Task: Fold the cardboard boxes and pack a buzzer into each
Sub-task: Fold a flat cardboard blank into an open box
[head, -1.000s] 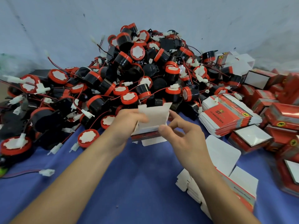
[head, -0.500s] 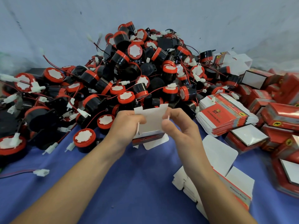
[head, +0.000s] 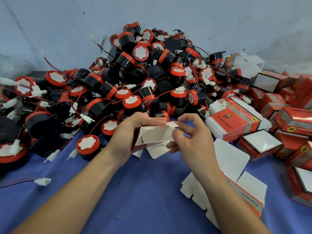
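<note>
Risk: flap [head: 166, 132] can bend wrongly if pushed askew | left hand [head: 131, 132] grips box [head: 152, 135], right hand [head: 194, 141] pinches flap at 3 o'clock | buzzers [head: 143, 73] at 12 o'clock, wires [head: 16, 182] may snag

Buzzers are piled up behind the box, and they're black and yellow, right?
No, not yellow. The head view shows the buzzers piled up behind the box are black and red.

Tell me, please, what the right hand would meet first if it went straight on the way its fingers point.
Probably the cardboard box held by the left hand, beside the fingers of the right hand.
</note>
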